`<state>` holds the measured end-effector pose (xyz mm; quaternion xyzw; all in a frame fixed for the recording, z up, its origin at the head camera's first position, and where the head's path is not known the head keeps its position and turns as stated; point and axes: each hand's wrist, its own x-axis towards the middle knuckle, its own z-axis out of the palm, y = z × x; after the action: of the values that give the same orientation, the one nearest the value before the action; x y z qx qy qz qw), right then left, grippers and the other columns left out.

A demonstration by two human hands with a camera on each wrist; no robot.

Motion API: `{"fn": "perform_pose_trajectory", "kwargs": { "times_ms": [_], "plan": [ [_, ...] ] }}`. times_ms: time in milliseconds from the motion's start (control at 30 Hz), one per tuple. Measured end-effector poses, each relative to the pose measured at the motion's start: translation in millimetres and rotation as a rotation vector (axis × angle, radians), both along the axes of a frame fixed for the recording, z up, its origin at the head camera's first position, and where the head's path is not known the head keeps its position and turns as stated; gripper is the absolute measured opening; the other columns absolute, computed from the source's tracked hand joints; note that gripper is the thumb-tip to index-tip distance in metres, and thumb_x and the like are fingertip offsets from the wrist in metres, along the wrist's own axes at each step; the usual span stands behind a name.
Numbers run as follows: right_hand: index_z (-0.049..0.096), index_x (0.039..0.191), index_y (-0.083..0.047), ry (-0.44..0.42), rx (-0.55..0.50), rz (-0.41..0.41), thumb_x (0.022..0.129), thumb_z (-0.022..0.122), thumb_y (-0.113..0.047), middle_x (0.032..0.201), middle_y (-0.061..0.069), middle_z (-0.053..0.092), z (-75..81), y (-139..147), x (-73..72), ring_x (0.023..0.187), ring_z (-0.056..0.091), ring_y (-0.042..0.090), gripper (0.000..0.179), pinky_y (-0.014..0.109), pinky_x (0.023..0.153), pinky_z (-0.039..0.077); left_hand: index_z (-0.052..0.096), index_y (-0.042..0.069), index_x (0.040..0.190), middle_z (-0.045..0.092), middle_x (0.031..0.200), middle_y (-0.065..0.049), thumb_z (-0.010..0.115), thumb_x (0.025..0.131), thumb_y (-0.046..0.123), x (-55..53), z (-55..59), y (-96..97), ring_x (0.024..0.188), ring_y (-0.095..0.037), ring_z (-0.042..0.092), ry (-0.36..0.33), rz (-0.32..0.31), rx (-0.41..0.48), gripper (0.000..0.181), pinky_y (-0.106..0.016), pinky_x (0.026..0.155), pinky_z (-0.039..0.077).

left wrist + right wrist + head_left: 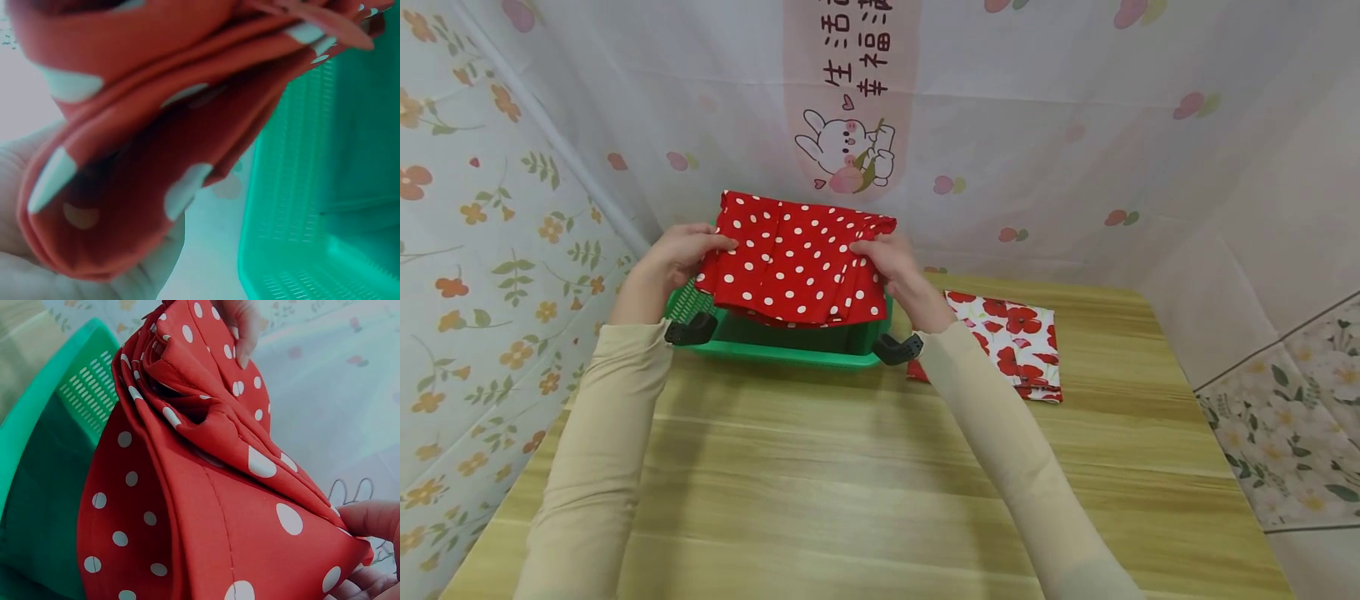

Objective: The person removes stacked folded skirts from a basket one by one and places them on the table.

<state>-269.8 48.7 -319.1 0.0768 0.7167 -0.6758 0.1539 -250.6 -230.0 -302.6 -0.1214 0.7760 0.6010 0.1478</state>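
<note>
A folded red cloth with white polka dots (797, 267) is held up by both hands over a green plastic basket (790, 357). My left hand (681, 252) grips its left end, thumb on top and the other fingers beneath. At the right end, my right hand (895, 262) pinches the cloth between thumb and fingers. Several folded layers of the polka-dot cloth (206, 444) show in the right wrist view. Inside the basket (287, 187), the part seen in the left wrist view has a dark green bottom; the cloth hides much of the rest.
To the right of the basket, a folded white cloth with red flowers (1018, 342) lies flat on the wooden table (820, 467). Patterned curtains (1037, 125) hang behind the table and at both sides.
</note>
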Motion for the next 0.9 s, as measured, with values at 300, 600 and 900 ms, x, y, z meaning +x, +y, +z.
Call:
{"fn": "perform_pose_trajectory", "kwargs": {
  "times_ms": [300, 600, 900],
  "plan": [
    [0.048, 0.128, -0.007, 0.039, -0.066, 0.014, 0.086, 0.067, -0.022, 0.114, 0.006, 0.062, 12.2, 6.5, 13.4, 0.095, 0.065, 0.019, 0.049, 0.03, 0.076, 0.055, 0.038, 0.005, 0.133, 0.046, 0.113, -0.002, 0.06, 0.09, 0.034, 20.5, 11.6, 0.9, 0.083, -0.004, 0.059, 0.07, -0.012, 0.034, 0.056, -0.021, 0.072, 0.054],
    [0.051, 0.123, -0.002, 0.054, -0.114, 0.021, 0.088, 0.064, -0.018, 0.112, 0.011, 0.063, 22.0, 8.0, 31.6, 0.097, 0.065, 0.023, 0.041, 0.033, 0.078, 0.054, 0.046, 0.013, 0.117, 0.049, 0.11, 0.0, 0.062, 0.089, 0.034, 41.7, 16.8, -3.1, 0.083, -0.003, 0.062, 0.104, -0.028, 0.089, 0.038, -0.022, 0.072, 0.054],
    [0.055, 0.124, -0.003, 0.054, -0.143, 0.044, 0.088, 0.065, -0.018, 0.113, 0.01, 0.064, 27.8, 4.8, 51.8, 0.097, 0.066, 0.022, 0.04, 0.033, 0.078, 0.055, 0.044, 0.007, 0.115, 0.059, 0.093, 0.007, 0.06, 0.092, 0.024, 62.2, 14.7, -12.3, 0.078, -0.006, 0.065, 0.119, -0.044, 0.184, 0.034, -0.024, 0.068, 0.055]
  ]
}}
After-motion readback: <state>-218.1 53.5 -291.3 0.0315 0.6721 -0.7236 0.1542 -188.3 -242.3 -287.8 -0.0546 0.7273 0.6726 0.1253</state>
